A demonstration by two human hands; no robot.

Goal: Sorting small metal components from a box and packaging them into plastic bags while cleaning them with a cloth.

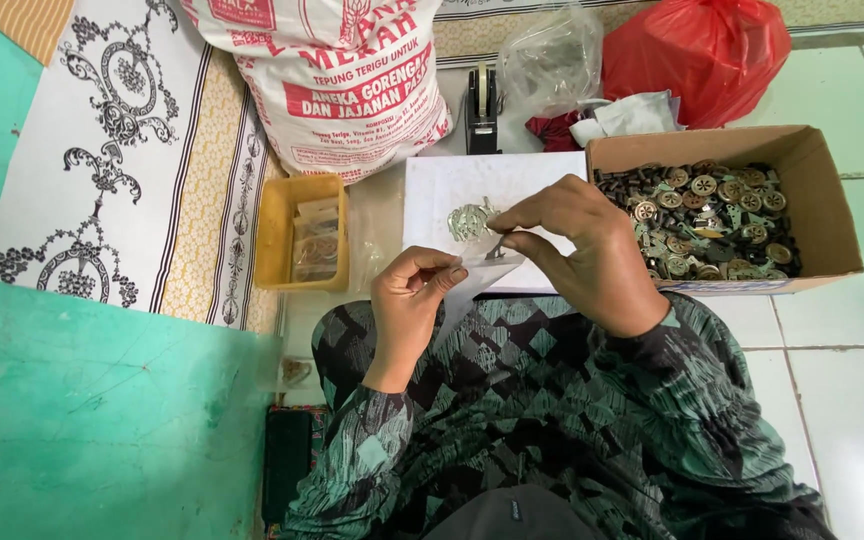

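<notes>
Holding a small silver metal ornament by pinching it, the right hand has its fingertips closed on the piece's right edge. The ornament sticks out to the left of those fingertips, so its long side runs left to right, away from the hand. It looks thin, shiny and curly, a bit like a tiny leaf or crown; its fine shape is too small to tell.

The left hand sits just below and to the left of the ornament, not touching it. Its thumb and fingers are pinched shut on the edge of a small clear plastic bag, which hangs between the two hands. The right hand is the nearer one to the ornament.

Past the right hand lies a white board. To the right of that hand is a cardboard box full of round metal pieces. To the left of the left hand stands a yellow tray.
</notes>
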